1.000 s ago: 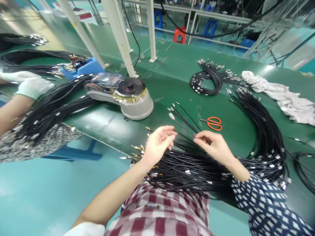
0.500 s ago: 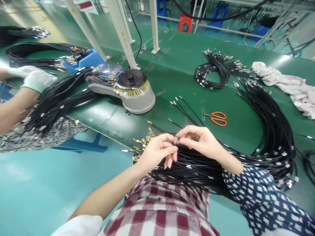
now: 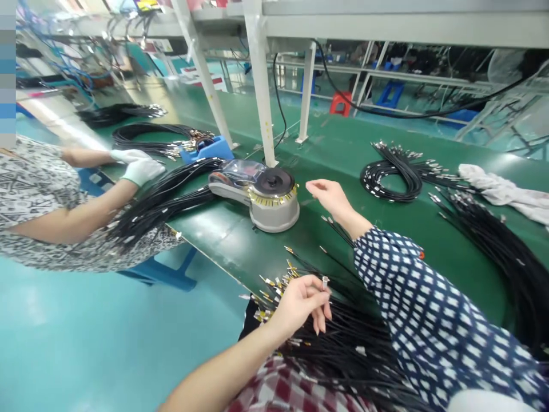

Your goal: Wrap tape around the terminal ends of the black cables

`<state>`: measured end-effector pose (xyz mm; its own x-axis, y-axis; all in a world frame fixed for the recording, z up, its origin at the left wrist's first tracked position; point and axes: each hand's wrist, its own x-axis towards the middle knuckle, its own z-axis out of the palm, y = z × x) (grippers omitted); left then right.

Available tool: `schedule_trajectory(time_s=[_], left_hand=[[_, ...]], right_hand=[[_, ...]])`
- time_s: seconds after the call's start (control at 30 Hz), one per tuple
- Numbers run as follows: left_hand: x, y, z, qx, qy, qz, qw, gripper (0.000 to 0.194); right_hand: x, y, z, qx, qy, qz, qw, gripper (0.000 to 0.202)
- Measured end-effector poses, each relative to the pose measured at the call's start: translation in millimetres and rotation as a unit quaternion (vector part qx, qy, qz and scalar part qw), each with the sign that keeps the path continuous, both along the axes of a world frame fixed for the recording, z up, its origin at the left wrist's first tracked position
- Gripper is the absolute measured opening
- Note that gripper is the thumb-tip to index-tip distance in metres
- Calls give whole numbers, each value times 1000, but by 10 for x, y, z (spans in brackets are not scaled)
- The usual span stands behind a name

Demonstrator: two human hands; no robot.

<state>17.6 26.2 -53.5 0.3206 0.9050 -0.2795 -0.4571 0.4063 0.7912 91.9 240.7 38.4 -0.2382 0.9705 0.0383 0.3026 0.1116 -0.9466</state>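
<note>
My left hand (image 3: 302, 303) is closed in a pinch around a black cable whose metal connector (image 3: 325, 281) sticks up at the fingertips. It hovers over a thick bundle of black cables (image 3: 364, 332) across my lap and the table edge, several ends carrying yellow and white tags. Farther forward, my right hand (image 3: 330, 197) is raised just right of a round label dispenser (image 3: 274, 214) with yellow-marked labels around its rim. Its thumb and fingertips are pressed together; whatever might be between them is too small to see.
A coiled cable bundle (image 3: 391, 182), a white cloth (image 3: 501, 186) and another long bundle (image 3: 493, 246) lie to the right. A shelf post (image 3: 261, 86) rises behind the dispenser. At left, a co-worker's gloved hand (image 3: 143, 170) rests on cables near a blue tape holder (image 3: 223, 147).
My right hand has left the cable end beside my left hand and moved forward to the dispenser. My left hand still holds the cable. The view has tilted up, and my sleeve now covers most of the orange-handled scissors.
</note>
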Motion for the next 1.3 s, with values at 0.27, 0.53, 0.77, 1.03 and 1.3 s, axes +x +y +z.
schedule_trajectory(time_s=[0.27, 0.53, 0.77, 1.03, 1.3], left_hand=[[0, 22, -39, -9, -45, -13, 999, 40], [-5, 23, -13, -10, -64, -14, 998, 35], [-12, 16, -5, -13, -49, -13, 999, 36], [-11, 11, -8, -13, -38, -14, 999, 34], [-9, 29, 7, -7, -18, -8, 1000, 39]], right_hand=[[-312, 349, 60, -81, -43, 32, 995, 29], [-267, 82, 108, 94, -26, -42, 994, 14], [-252, 222, -27, 44, 35, -29, 998, 22], [-338, 214, -5, 35, 14, -18, 999, 18], [-294, -82, 148, 191, -44, -32, 980, 20]])
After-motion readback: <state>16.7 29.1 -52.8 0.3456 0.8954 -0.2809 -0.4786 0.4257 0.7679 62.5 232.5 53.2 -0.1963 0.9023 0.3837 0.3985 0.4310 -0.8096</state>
